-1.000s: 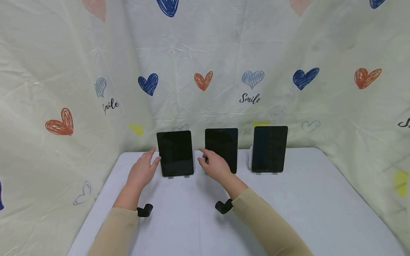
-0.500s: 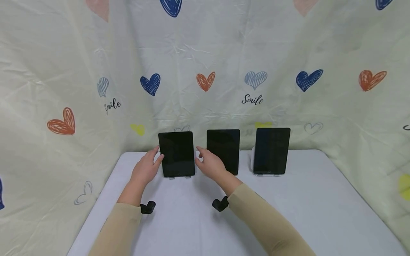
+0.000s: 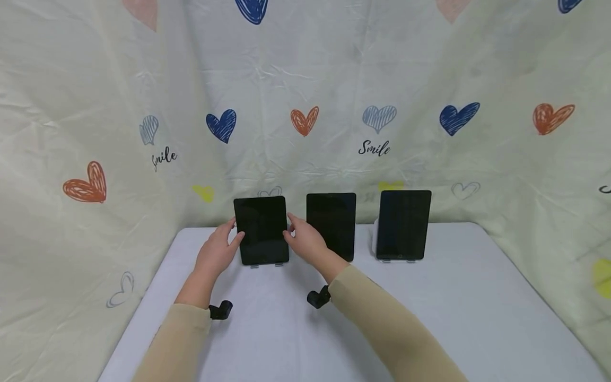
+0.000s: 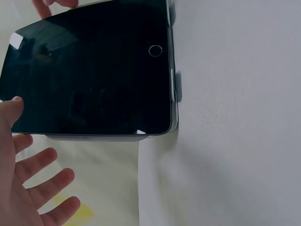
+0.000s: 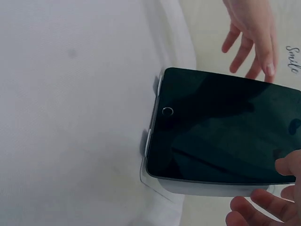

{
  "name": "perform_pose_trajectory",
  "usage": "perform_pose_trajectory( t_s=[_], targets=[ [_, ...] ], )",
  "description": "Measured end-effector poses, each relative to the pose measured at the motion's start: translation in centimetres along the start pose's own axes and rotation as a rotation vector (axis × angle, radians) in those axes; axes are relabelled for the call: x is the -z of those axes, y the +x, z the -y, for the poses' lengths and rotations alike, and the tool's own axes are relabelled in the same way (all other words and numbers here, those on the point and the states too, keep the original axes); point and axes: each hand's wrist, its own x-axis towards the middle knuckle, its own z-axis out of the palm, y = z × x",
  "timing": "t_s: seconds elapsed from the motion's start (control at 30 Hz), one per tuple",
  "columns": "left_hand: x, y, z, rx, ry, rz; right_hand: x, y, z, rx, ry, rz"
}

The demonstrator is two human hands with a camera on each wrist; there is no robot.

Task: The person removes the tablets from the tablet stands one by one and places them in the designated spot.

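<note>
Three black tablets stand on supports on the table. Both hands flank the left tablet (image 3: 261, 231). My left hand (image 3: 217, 252) is at its left edge; in the left wrist view the thumb (image 4: 13, 110) overlaps the dark screen, while the other fingers spread loosely beyond the edge. On the other side, my right hand (image 3: 307, 241) has its thumb (image 5: 288, 164) over the screen's edge and its relaxed fingers below. Firm contact by either hand is not clear. The middle tablet (image 3: 331, 215) is partly hidden by the right hand. Farther right stands the right tablet (image 3: 403, 225).
A white cloth covers the table (image 3: 429, 318). Behind it hangs a pale curtain (image 3: 334, 69) printed with hearts and "Smile". Small clear stand hooks (image 5: 147, 143) show at the left tablet's lower edge. A black wrist camera (image 3: 221, 310) is worn on the left wrist.
My right hand has moved left, from in front of the middle tablet to the left tablet's right edge. My left hand has shifted slightly closer to the left edge. The tablets stay in place.
</note>
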Motion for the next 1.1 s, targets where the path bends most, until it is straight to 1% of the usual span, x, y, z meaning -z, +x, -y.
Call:
perform_pose_trajectory(
  t_s=[0.13, 0.27, 0.47, 0.63, 0.83, 1.1],
  targets=[
    [-0.2, 0.2, 0.2, -0.001, -0.022, -0.051, -0.4, 0.3, 0.1, -0.019, 0.035, -0.023],
    [-0.4, 0.5, 0.2, -0.003, -0.084, -0.107, -0.7, 0.5, 0.1, -0.042, 0.091, -0.048],
    [-0.6, 1.0, 0.1, 0.061, -0.226, -0.154, -1.0, 0.6, 0.1, -0.072, 0.181, -0.085],
    [-0.8, 1.3, -0.1, 0.084, -0.307, -0.205, -1.3, 0.6, 0.0, -0.081, 0.231, -0.140],
    [-1.0, 0.9, 0.0, 0.107, -0.389, -0.261, -1.6, 0.4, -0.1, -0.074, 0.284, -0.193],
    [-1.6, 0.3, 0.1, 0.115, -0.438, -0.334, -2.2, 0.1, -0.4, -0.049, 0.394, -0.247]
  ],
)
